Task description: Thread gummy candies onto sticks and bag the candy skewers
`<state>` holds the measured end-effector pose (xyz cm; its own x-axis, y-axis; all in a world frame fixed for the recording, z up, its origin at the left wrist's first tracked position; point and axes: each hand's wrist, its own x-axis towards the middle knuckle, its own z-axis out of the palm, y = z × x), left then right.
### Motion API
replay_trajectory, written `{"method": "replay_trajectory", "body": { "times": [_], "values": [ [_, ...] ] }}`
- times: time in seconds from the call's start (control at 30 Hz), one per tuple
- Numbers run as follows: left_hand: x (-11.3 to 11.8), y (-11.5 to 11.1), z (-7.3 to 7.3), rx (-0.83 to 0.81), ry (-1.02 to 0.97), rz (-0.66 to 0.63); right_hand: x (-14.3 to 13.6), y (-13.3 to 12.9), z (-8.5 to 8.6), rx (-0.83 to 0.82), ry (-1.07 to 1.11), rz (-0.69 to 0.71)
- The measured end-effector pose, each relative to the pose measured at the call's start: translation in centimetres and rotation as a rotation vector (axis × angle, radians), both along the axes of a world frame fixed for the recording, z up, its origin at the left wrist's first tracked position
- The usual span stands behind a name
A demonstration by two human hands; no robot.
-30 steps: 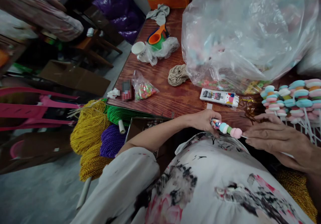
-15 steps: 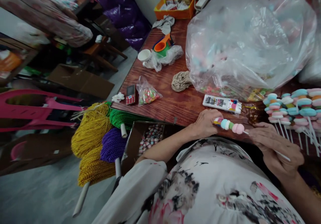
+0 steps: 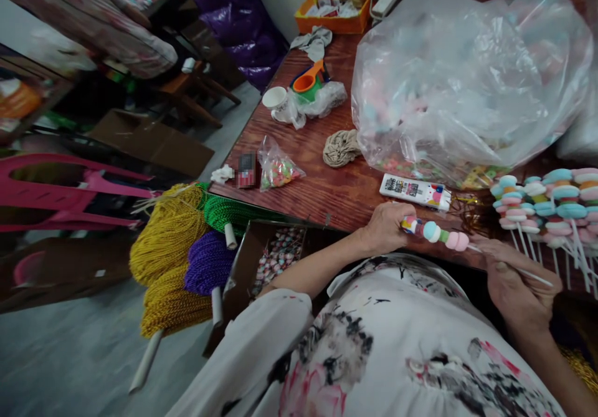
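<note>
Left hand closed around the printed colorful end of candy skewer; right hand pinching its white stick. Skewer is between the hands, at the counter's front edge. White printed packet lies just beyond; more candy skewers right, big clear bag behind.

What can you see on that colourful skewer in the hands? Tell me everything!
The skewer has a thin white stick and puffy pieces that look soft: pink nearest the bare stick, then green, then pale blue and white. Its other end is brightly patterned, but fingers hide part of it. It lies nearly sideways, close to the table edge. The left hand holds the patterned end, the right hand the stick.
</note>
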<state>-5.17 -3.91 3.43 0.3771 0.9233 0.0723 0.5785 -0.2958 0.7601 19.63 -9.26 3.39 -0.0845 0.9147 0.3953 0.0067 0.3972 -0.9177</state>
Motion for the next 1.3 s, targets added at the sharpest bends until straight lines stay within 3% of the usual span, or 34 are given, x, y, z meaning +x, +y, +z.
{"method": "replay_trajectory", "body": {
  "times": [0.1, 0.3, 0.57, 0.77, 0.87, 1.1, 1.3],
  "values": [
    [0.0, -0.1, 0.0, 0.057, 0.058, -0.024, -0.3, -0.1, 0.4, 0.003, 0.070, -0.104],
    [0.0, -0.2, 0.8, -0.128, -0.003, -0.013, 0.0, 1.3, 2.1, 0.119, -0.134, 0.022],
    [-0.1, 0.2, 1.4, -0.445, -0.180, -0.114, 2.8, 5.1, 5.9, 0.382, -0.516, 0.523],
    [0.0, 0.2, 2.0, -0.274, 0.089, -0.209, 2.2, 6.2, 7.3, 0.351, -0.600, 0.542],
    [0.1, 0.1, 2.1, -0.267, 0.069, -0.194, 1.8, 6.2, 8.0, 0.368, -0.649, 0.484],
    [-0.2, 0.2, 2.0, -0.392, -0.141, -0.142, 2.0, 6.0, 9.0, 0.557, -0.819, 0.592],
    [-0.2, 0.2, 2.4, -0.186, 0.047, -0.176, 1.2, 5.7, 9.8, 0.502, -0.928, 0.646]
  ]
}}
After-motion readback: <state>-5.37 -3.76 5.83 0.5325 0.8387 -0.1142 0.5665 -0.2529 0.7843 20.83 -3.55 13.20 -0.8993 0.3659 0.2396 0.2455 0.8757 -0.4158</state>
